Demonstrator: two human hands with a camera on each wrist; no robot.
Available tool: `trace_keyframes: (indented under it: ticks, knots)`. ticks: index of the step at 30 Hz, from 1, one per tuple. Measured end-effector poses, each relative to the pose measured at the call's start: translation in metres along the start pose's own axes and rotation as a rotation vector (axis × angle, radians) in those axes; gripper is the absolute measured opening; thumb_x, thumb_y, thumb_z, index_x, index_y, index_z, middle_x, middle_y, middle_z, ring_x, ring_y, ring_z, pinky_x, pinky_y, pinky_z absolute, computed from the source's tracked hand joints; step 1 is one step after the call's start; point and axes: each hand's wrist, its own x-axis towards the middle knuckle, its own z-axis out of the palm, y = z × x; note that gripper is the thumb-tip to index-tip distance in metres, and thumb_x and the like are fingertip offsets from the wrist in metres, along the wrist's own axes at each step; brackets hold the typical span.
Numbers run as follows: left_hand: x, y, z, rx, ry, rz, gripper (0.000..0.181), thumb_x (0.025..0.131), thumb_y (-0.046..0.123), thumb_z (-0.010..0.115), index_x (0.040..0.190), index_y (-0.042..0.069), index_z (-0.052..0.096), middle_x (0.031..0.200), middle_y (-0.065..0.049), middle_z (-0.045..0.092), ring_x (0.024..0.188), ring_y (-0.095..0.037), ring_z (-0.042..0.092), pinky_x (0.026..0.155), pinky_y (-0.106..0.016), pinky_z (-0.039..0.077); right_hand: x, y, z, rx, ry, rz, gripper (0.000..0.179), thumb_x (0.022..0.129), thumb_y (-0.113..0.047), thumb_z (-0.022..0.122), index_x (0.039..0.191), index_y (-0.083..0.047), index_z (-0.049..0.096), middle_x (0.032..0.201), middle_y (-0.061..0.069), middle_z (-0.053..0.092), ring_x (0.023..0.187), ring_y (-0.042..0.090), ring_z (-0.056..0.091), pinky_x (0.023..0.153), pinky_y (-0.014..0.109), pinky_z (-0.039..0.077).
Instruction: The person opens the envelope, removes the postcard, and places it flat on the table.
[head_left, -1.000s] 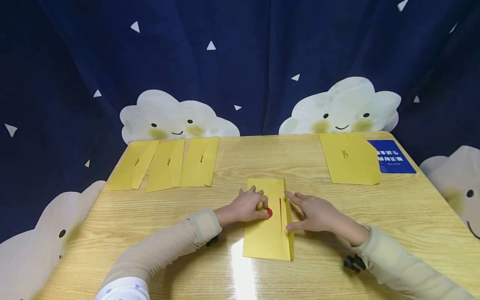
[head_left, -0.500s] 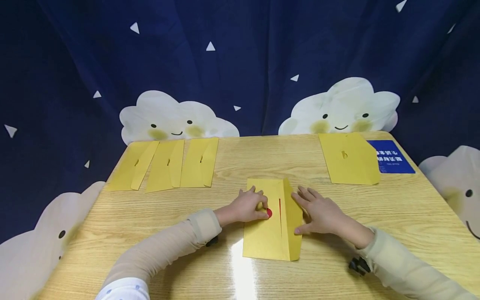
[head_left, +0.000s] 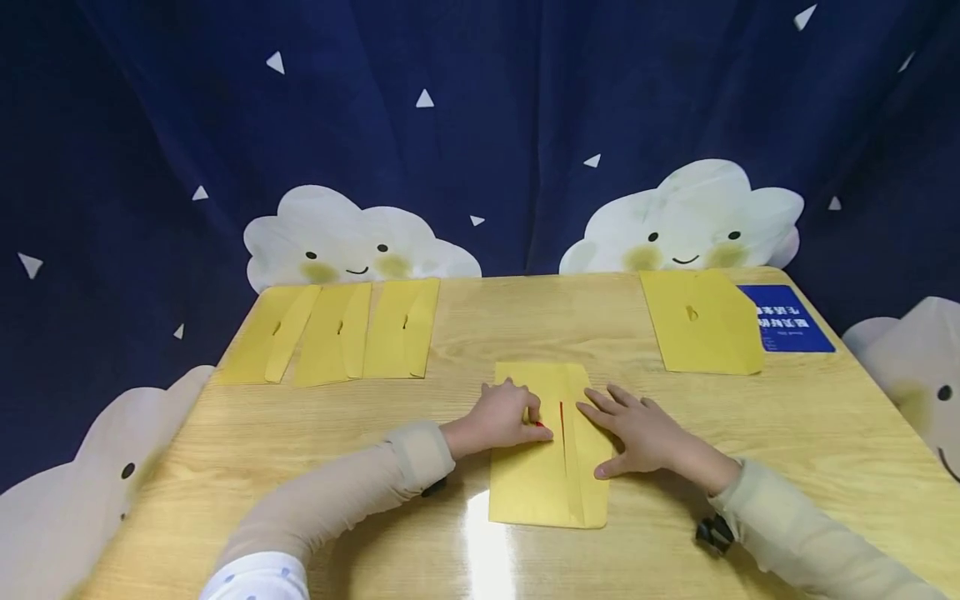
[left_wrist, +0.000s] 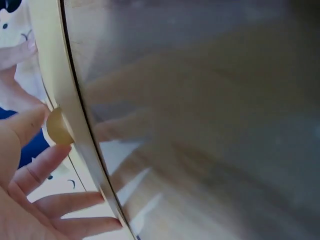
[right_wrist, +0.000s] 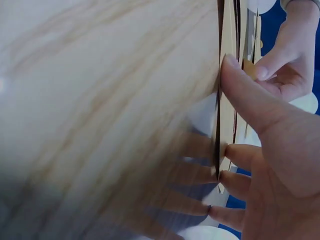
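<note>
A yellow paper envelope (head_left: 525, 492) lies at the middle of the table, its flap (head_left: 592, 498) folded out to the right. Beside the fold runs a narrow slit (head_left: 562, 429) showing red. My left hand (head_left: 498, 418) pinches a half-round tab (left_wrist: 60, 128) on the envelope's face between thumb and forefinger; a bit of red shows by the fingertips. On the flap's right part, my right hand (head_left: 637, 432) rests with fingers spread. In the right wrist view, its thumb and fingertips meet the paper edge (right_wrist: 227, 107).
Three yellow envelopes (head_left: 322, 333) with folded flaps lie side by side at the back left. Another, flap outward (head_left: 701, 325), stands at the back right, partly over a blue printed card (head_left: 791, 321). A dark blue curtain (head_left: 510, 100) hangs behind the wooden table (head_left: 390, 542).
The flap has gone from standing up to lying nearly flat on the right, with my right hand following it. My left hand keeps its pinch, now covering most of the red spot.
</note>
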Motion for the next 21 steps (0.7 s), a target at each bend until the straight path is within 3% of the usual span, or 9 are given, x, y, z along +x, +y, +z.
trace_keyframes:
  ticks: [3,6,9,11,14,16,18,21]
  knots:
    - [0.0032,0.004,0.0036,0.052,0.028,-0.009,0.027,0.077,0.037,0.071,0.061,0.021,0.057,0.068,0.008,0.059,0.087,-0.028,0.06,0.076,-0.071,0.034,-0.0007,0.0005,0.001,-0.009,0.002,0.003,0.092,0.068,-0.059,0.068,0.138,-0.008,0.04,0.143,0.017,0.032,0.127,0.046,0.025,0.085,0.069,0.028]
    - [0.0048,0.007,0.0036,0.082,0.031,-0.023,0.021,0.075,0.027,0.07,0.062,0.019,0.056,0.062,0.01,0.054,0.069,-0.016,0.056,0.075,-0.07,0.036,-0.0007,0.0003,0.0019,-0.014,0.008,0.004,0.092,0.067,-0.06,0.067,0.138,-0.008,0.04,0.143,0.016,0.033,0.127,0.046,0.027,0.084,0.069,0.029]
    - [0.0056,0.0085,0.0016,0.082,0.028,-0.023,0.009,0.073,0.02,0.067,0.073,0.015,0.059,0.057,0.01,0.049,0.057,-0.01,0.048,0.073,-0.068,0.039,-0.0007,-0.0002,0.0012,-0.019,0.004,0.008,0.093,0.067,-0.062,0.066,0.138,-0.008,0.04,0.143,0.016,0.033,0.127,0.045,0.027,0.083,0.069,0.03]
    - [0.0057,0.0094,-0.0005,0.069,0.019,-0.017,0.012,0.073,0.017,0.064,0.084,0.012,0.062,0.055,0.009,0.047,0.052,-0.008,0.042,0.07,-0.065,0.042,-0.0009,-0.0008,0.0003,-0.02,-0.009,0.017,0.094,0.067,-0.063,0.065,0.139,-0.009,0.04,0.143,0.015,0.032,0.127,0.045,0.027,0.083,0.069,0.03]
    - [0.0075,0.0082,-0.0017,0.056,0.021,0.004,0.028,0.072,0.016,0.061,0.099,0.01,0.06,0.053,0.007,0.044,0.046,-0.007,0.035,0.057,-0.044,0.047,-0.0003,-0.0008,-0.0011,-0.028,-0.019,0.029,0.094,0.066,-0.064,0.065,0.139,-0.01,0.04,0.144,0.015,0.032,0.127,0.044,0.027,0.083,0.068,0.031]
    - [0.0084,0.0065,-0.0019,0.049,0.018,0.016,0.033,0.072,0.015,0.06,0.104,0.009,0.058,0.05,0.007,0.041,0.044,-0.007,0.032,0.047,-0.031,0.041,0.0002,-0.0005,-0.0008,-0.032,-0.023,0.033,0.094,0.066,-0.063,0.065,0.139,-0.01,0.039,0.144,0.014,0.032,0.128,0.043,0.026,0.083,0.068,0.031]
    - [0.0092,0.0045,-0.0019,0.042,0.013,0.028,0.037,0.072,0.016,0.059,0.108,0.009,0.056,0.049,0.007,0.039,0.042,-0.007,0.032,0.04,-0.024,0.031,0.0007,0.0001,-0.0001,-0.037,-0.022,0.032,0.094,0.066,-0.062,0.066,0.139,-0.01,0.04,0.144,0.014,0.032,0.128,0.043,0.027,0.083,0.068,0.031]
    - [0.0097,0.0033,-0.0025,0.044,-0.001,0.039,0.041,0.073,0.016,0.059,0.113,0.009,0.052,0.052,0.005,0.043,0.042,-0.008,0.035,0.038,-0.022,0.03,0.0013,0.0005,0.0007,-0.04,-0.02,0.034,0.094,0.065,-0.063,0.066,0.139,-0.011,0.04,0.144,0.013,0.032,0.128,0.043,0.027,0.082,0.068,0.032]
